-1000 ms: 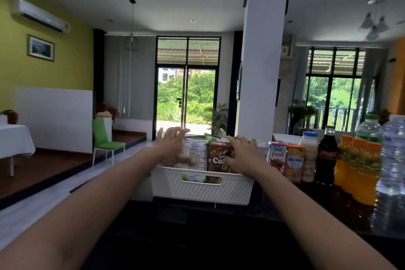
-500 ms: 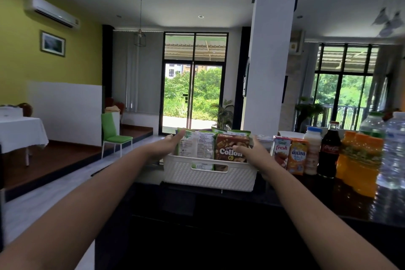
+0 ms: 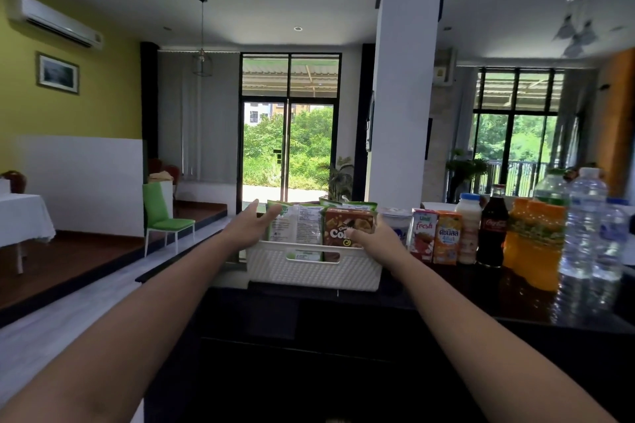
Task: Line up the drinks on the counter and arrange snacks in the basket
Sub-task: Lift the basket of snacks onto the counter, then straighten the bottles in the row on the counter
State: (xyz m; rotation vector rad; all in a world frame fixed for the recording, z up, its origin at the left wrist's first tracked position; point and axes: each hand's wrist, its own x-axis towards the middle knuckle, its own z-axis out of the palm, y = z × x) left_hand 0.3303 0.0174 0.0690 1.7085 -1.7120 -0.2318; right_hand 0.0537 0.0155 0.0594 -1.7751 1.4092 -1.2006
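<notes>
Head view: left hand [image 3: 252, 225] lies open against probably light, crinkly snack packets [image 3: 297, 225]; right hand [image 3: 376, 240] thumbs the stiff-looking snack box [image 3: 347, 221], its grip hidden; hold the box by its sides.

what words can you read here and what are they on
"Unif fresh": red carton
"Coca-Cola": dark bottle
"Col", rest behind the right hand: brown snack box
Thai lettering on the orange carton: too blurred to read
Small print on the white packet: too small

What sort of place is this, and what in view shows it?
Likely a café or guesthouse dining room: a dark serving counter with a row of drinks, a table under a white cloth, and a green chair.
</notes>
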